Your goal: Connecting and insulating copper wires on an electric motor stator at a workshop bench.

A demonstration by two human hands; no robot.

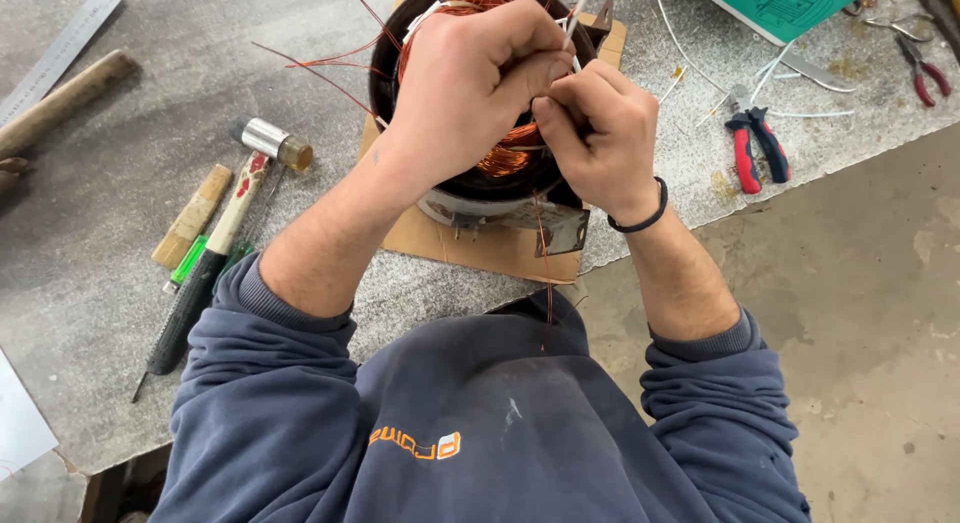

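Note:
A round motor stator [505, 198] with copper windings [505, 158] stands on a piece of cardboard [490, 251] on the grey workbench. Both hands are raised over its open top. My left hand [470, 78] is closed around wires at the stator's upper rim. My right hand [600, 138], with a black band at the wrist, pinches a thin white sleeve [577, 5] and wire between thumb and fingers, touching the left hand. Loose copper wire ends [320, 75] stick out to the left, and one strand [547, 283] hangs down toward my chest.
Left of the stator lie a small hammer [262, 148], a wooden stick [192, 215], a screwdriver [185, 313], a long wooden handle [65, 101] and a steel ruler [60, 51]. Red-handled pliers [755, 143], another pair [925, 68] and a green sheet [785, 5] lie right. The bench edge [800, 178] drops to concrete floor.

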